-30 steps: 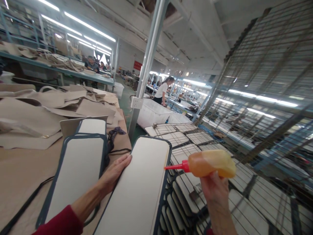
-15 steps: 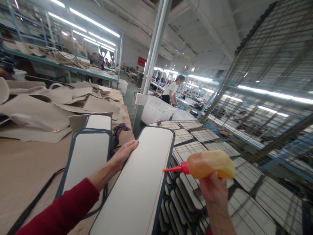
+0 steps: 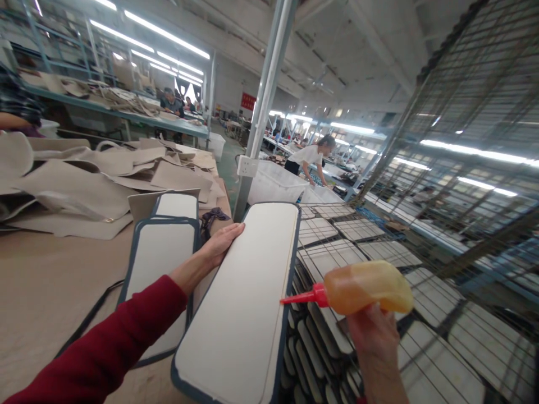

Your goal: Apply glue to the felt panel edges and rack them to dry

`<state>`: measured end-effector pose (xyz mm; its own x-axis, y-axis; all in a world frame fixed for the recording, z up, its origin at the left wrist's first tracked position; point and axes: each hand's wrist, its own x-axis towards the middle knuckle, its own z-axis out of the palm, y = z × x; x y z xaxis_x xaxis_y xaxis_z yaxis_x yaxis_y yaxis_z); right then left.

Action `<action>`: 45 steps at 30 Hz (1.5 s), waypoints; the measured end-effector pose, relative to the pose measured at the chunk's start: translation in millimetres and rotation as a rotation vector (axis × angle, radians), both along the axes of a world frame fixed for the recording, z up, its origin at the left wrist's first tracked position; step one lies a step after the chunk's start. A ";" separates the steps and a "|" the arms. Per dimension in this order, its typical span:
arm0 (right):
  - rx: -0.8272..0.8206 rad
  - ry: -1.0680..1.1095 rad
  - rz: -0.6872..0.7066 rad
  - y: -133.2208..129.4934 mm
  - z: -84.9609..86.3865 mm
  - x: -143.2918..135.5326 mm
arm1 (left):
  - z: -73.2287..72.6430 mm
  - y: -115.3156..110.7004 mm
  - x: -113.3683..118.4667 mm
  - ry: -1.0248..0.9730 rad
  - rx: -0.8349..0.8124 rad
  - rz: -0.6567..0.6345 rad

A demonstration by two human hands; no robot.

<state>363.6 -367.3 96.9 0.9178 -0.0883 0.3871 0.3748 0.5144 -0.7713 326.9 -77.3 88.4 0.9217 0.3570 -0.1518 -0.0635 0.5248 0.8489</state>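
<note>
My left hand (image 3: 222, 242) grips the upper left edge of a long white panel (image 3: 248, 297) with rounded corners and a dark border. The panel stands tilted in front of me. In my right hand (image 3: 374, 334) is a squeeze bottle (image 3: 368, 286) of amber liquid, lying sideways. Its red nozzle (image 3: 303, 296) points left, and the tip meets the panel near its right edge. A thin yellowish line runs along that edge above the tip. Left of the held panel, similar dark-edged panels (image 3: 162, 264) lean on the table.
Beige cut pieces (image 3: 80, 185) are heaped on the brown table (image 3: 50, 280) at left. Wire racks (image 3: 433, 303) with more white panels fill the right side. A metal post (image 3: 269, 84) rises behind the panel. Beyond it, a person (image 3: 311, 157) bends over white bins (image 3: 275, 182).
The held panel appears slightly higher, showing its lower left corner. The nozzle tip has moved down along the panel's right edge. The person behind has bent further forward.
</note>
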 end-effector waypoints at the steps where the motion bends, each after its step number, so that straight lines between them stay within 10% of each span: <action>1: 0.004 0.014 -0.003 -0.8 -1.0 -0.2 | 0.2 1.3 1.5 0.004 0.003 0.001; 25: -0.031 0.051 0.082 -12.4 -23.3 -6.1 | 26.2 22.5 16.0 0.153 -0.065 0.017; 36: -0.035 0.116 0.222 -34.2 -58.7 -3.3 | 30.0 45.0 30.2 0.076 -0.002 0.289; 45: 0.159 0.034 -0.075 -6.1 28.3 4.7 | 43.6 24.0 19.1 0.037 0.105 0.243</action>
